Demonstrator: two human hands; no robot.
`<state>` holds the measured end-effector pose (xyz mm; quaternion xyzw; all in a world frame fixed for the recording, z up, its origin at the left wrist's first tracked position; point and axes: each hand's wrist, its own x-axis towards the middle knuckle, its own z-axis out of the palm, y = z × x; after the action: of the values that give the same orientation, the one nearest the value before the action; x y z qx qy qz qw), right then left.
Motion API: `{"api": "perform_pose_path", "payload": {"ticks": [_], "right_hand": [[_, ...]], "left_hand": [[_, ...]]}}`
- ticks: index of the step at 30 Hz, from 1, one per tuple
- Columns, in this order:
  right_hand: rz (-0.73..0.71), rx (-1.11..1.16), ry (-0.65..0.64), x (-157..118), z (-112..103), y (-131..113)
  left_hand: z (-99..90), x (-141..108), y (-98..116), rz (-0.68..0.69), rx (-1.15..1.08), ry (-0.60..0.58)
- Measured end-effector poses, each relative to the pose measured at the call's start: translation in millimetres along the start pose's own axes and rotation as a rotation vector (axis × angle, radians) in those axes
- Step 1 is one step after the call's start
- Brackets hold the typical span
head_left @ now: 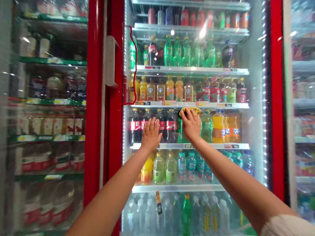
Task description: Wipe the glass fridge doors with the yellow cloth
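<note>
My left hand (151, 135) rests flat against the glass door (256, 108) of a drinks fridge, fingers apart and holding nothing. Behind it show dark cola bottles (171, 126) with red labels. To the right, my right hand (191, 124) grips a yellow cloth (197, 110) with a dark patch at its left end and presses it to the same glass. The cloth sits just below a shelf edge, in front of green bottles (206, 126). Part of the cloth is hidden behind my fingers.
A white handle (112, 61) is fixed on the red door frame (116, 131) at left. Another fridge with bottles (55, 154) stands beyond it, and a further one (304, 131) at the right edge. A small orange and black tag (158, 202) shows low on the door.
</note>
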<state>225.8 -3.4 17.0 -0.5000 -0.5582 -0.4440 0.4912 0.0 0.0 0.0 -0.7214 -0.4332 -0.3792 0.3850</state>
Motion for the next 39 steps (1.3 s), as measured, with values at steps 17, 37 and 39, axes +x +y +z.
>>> {"api": "perform_pose_path", "payload": {"ticks": [17, 37, 39], "right_hand": [[-0.024, 0.023, 0.053, -17, -6, 78], [-0.21, -0.052, -0.065, -3, -24, 132], [-0.13, -0.061, -0.046, 18, -28, 154]], "left_hand": [[20.7, 30, 63, 0.144, -0.037, 0.084], [44.1, 58, 135, 0.211, -0.098, 0.143], [44.7, 64, 147, 0.224, -0.1, 0.14]]}}
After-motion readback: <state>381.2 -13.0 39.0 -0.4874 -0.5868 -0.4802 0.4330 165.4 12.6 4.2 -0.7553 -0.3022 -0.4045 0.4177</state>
